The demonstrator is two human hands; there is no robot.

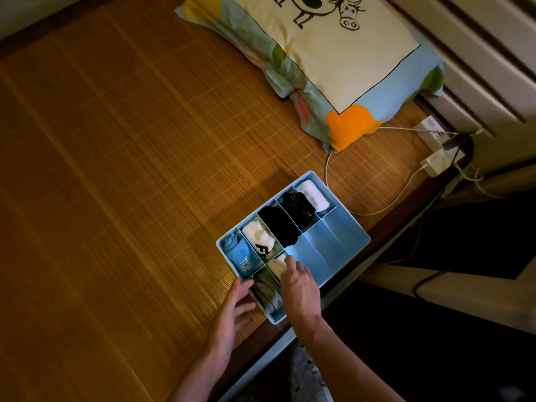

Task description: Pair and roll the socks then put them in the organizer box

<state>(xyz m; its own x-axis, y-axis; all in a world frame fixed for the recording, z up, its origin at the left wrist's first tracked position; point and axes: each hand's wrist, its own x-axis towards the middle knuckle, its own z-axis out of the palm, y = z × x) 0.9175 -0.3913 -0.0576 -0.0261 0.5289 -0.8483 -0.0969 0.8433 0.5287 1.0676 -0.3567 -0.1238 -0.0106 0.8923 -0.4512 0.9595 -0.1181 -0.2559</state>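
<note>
Sock roll (pixel 277 265) looks soft, light, springy, so pinch mid-bundle; right hand (pixel 300 282) presses it flat-fingered, left hand (pixel 235 309) spread beside organizer box (pixel 367 242)

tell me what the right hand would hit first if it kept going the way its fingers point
The right hand would meet the cream sock roll in the organizer box first; its fingertips look to be touching it, though depth is unclear. Beyond lies the black sock roll.

My organizer box (pixel 333 232) is smooth, slightly glossy plastic. Under it the bamboo mat (pixel 116 169) looks ribbed; the socks (pixel 258 236) are soft cloth.
</note>
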